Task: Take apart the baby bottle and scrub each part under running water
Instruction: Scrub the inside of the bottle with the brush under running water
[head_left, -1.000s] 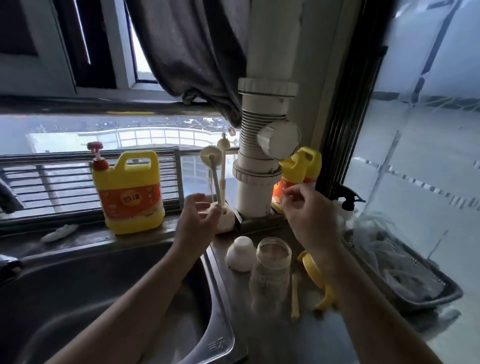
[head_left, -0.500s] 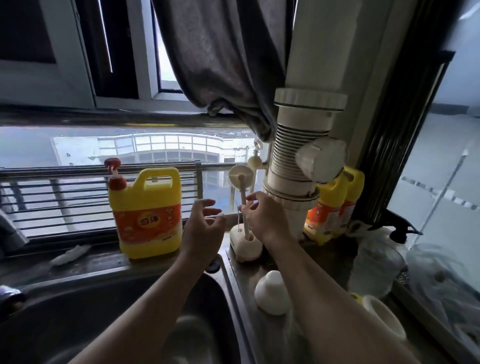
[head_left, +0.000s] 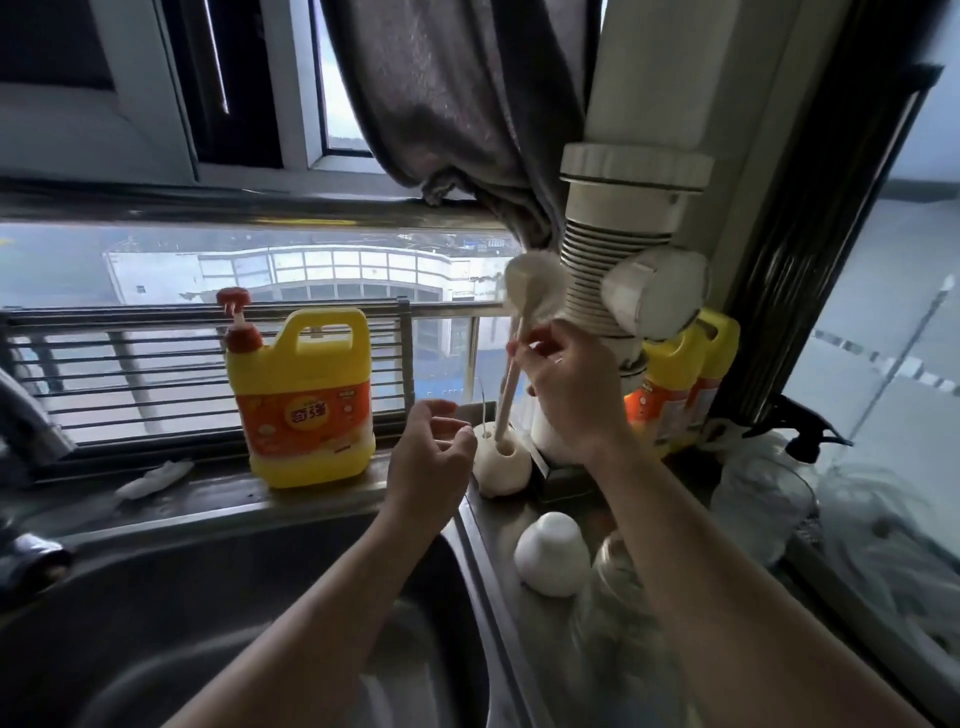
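Here, right hand (head_left: 571, 400) pinches the brush handle (head_left: 506, 402).

We see daylight entering through the window (head_left: 270, 270), the one bright, hazy and pale area. Below the window, the sink (head_left: 156, 597) sits in dim shadow, with a soft grey sheen on its steel. Above the window, the frame goes dark and the curtain (head_left: 457, 104) shows dull grey. Right of the window, the brush (head_left: 530, 291) and the right hand (head_left: 571, 400) smear with motion blur, and the counter (head_left: 519, 623) looks soft. Straight lines bow toward the picture's edges.
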